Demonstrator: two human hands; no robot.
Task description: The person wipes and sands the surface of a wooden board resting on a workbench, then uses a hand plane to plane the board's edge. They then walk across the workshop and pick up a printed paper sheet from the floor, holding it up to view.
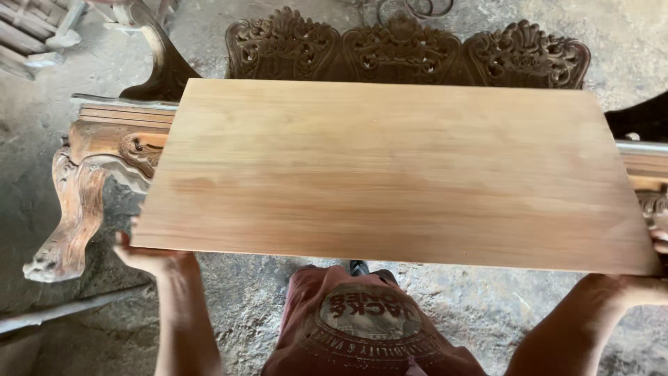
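Nearest the camera, at 6 o'clock, sits the person's reddish printed shirt [362, 334], with both forearms rising from the lower edge of the view.

Left hand [149, 257]: at 8 o'clock, placed under the near left corner of the wooden board [390, 174]. The palm bears against the underside and the fingers are curled out of sight beneath it; how far the hand is closed cannot be told.

Right hand [650, 282]: at 4 o'clock, gripping the near right corner of the board. Fingertips show just above the edge at the frame border; the rest is cut off.

Board: a pale, smooth, rectangular panel filling the centre. Its long axis runs from 9 o'clock to 3 o'clock, with the grain following the same line. The broad face points up toward the camera, and the far edge lies toward 12 o'clock.

Beneath the board stands a carved furniture frame [104, 139], its curved leg [66, 223] at 9 o'clock. A dark carved crest rail [407, 52] lies past the far edge at 12 o'clock. The concrete floor [243, 299] is dusty grey.
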